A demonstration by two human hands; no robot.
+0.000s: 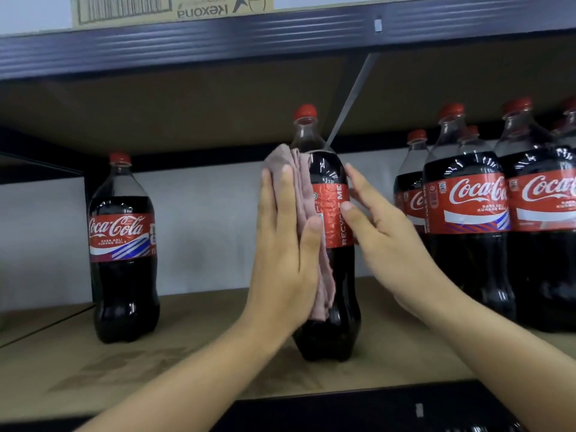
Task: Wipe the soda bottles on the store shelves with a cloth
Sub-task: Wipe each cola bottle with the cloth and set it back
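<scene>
Wiping centre bottle (pixel 327 244) w/ cloth (pixel 304 194)
L hand (pixel 280 244) flat, pressing cloth on its side; R hand (pixel 383 232) open, fingertips steadying label. Best: brace firmly w/ R, wipe top-down.

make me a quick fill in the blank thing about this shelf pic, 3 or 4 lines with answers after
1. The left hand presses a pinkish ____ against the middle bottle.
2. The right hand touches that bottle's ____ label with straight fingers.
3. Every bottle cap in view is ____.
4. The lone bottle stands to the ____ of the middle one.

Missing words: cloth; red; red; left
</scene>
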